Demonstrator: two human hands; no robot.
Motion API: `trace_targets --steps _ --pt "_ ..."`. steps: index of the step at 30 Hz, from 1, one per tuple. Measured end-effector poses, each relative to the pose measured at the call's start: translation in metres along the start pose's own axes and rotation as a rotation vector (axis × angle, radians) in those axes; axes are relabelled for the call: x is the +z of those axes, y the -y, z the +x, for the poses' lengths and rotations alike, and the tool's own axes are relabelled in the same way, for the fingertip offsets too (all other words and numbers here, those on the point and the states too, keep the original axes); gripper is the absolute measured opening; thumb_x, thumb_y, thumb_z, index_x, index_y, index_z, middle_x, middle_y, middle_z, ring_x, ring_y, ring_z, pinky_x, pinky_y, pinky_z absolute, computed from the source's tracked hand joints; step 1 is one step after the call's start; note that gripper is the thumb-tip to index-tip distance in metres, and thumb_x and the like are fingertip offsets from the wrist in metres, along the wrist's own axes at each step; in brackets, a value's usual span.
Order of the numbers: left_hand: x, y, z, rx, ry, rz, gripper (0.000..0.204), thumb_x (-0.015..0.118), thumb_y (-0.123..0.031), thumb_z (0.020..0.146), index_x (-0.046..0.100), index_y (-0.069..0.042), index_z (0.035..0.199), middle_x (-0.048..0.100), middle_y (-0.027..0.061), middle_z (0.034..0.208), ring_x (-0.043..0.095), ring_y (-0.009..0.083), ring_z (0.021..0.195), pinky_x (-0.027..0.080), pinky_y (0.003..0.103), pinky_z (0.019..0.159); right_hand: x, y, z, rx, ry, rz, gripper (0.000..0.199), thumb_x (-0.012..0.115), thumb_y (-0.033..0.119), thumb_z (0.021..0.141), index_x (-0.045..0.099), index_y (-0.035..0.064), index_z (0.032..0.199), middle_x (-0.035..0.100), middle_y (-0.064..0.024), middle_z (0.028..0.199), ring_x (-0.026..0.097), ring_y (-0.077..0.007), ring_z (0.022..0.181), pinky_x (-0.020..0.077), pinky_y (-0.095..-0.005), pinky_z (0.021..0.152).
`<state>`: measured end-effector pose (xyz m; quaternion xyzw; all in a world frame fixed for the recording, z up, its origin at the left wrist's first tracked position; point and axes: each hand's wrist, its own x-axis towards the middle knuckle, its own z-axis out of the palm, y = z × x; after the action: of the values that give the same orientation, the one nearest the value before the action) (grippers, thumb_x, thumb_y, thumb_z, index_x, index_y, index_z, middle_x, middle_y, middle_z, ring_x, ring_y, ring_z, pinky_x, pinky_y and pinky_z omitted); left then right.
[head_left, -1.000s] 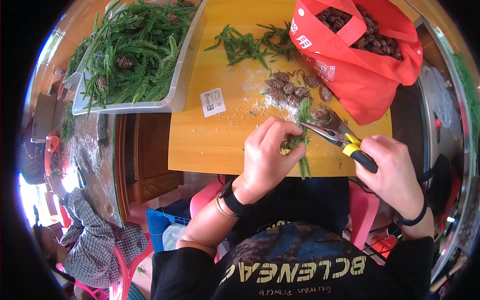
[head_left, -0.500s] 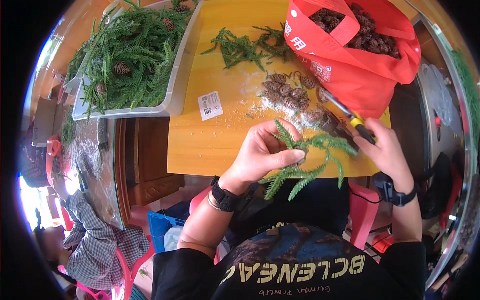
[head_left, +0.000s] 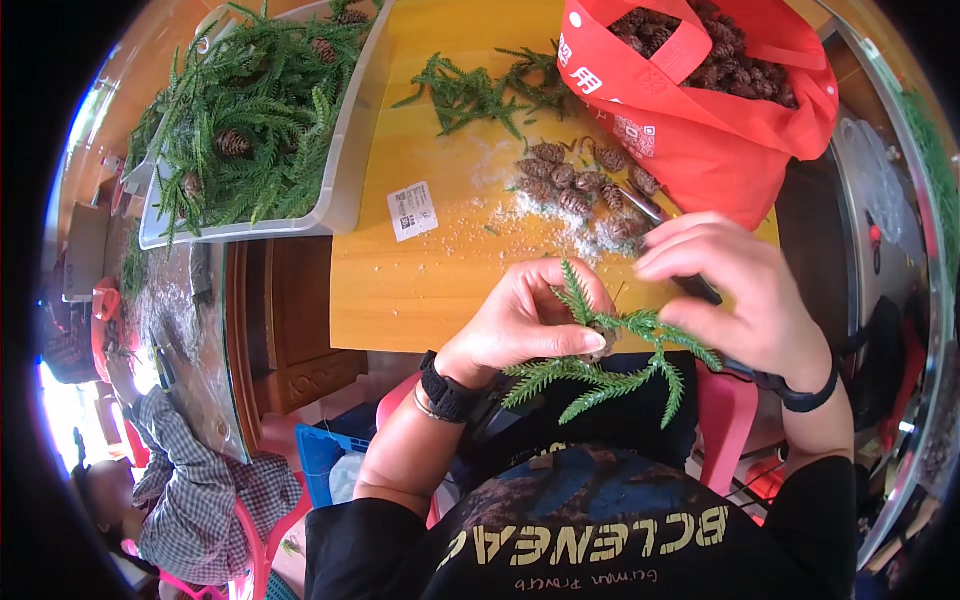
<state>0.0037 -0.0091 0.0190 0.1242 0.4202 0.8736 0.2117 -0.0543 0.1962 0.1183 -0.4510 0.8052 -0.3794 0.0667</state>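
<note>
In front of my body, my left hand [head_left: 530, 315] pinches a green artificial pine sprig [head_left: 620, 385] between thumb and fingers. Something brownish, perhaps a pine cone, shows at the sprig's centre beside the thumb. My right hand [head_left: 725, 290] hovers right of the sprig, fingers curved and apart, holding nothing I can see. Beneath and beyond it lies a slim metal-tipped tool [head_left: 645, 205], its handle mostly hidden by the hand. Several brown pine cones [head_left: 565, 180] sit clustered on the yellow table [head_left: 440, 300] just past my hands, with white flakes scattered around them.
A translucent plastic bin [head_left: 345, 190] full of green sprigs and cones stands at left. At far right, a red bag [head_left: 720, 150] holds many cones. Loose sprigs [head_left: 465, 90] and a white label [head_left: 412, 210] lie on the table. Another person's checkered sleeve [head_left: 190, 450] appears at lower left.
My right hand has let go of the yellow-and-black-handled tool, leaving it on the table, and moved toward the sprig. The sprig, still in my left hand, has shifted slightly lower.
</note>
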Motion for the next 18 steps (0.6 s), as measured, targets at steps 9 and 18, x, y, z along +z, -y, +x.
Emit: trace_targets --steps 9,18 --pt "0.003 -0.003 -0.001 0.01 0.025 0.081 0.022 0.067 0.005 0.074 0.054 -0.001 0.091 0.06 0.004 0.087 0.058 0.0085 0.08 0.05 0.022 0.071 0.009 -0.005 0.017 -0.167 0.14 -0.064 0.022 0.069 0.02 0.071 0.06 0.0058 0.084 0.056 -0.0077 0.08 0.057 -0.0262 0.08 0.0455 -0.0349 0.072" --pt "0.011 -0.001 0.004 0.114 -0.147 0.405 0.023 0.072 0.0 0.07 0.056 -0.004 0.086 0.058 0.0007 0.085 0.055 0.0073 0.082 0.045 0.022 0.073 0.014 -0.005 0.017 -0.072 0.132 -0.142 0.016 0.066 0.012 0.071 0.051 0.0049 0.072 0.051 -0.0069 0.07 0.052 -0.0257 0.067 0.0408 -0.0351 0.06"
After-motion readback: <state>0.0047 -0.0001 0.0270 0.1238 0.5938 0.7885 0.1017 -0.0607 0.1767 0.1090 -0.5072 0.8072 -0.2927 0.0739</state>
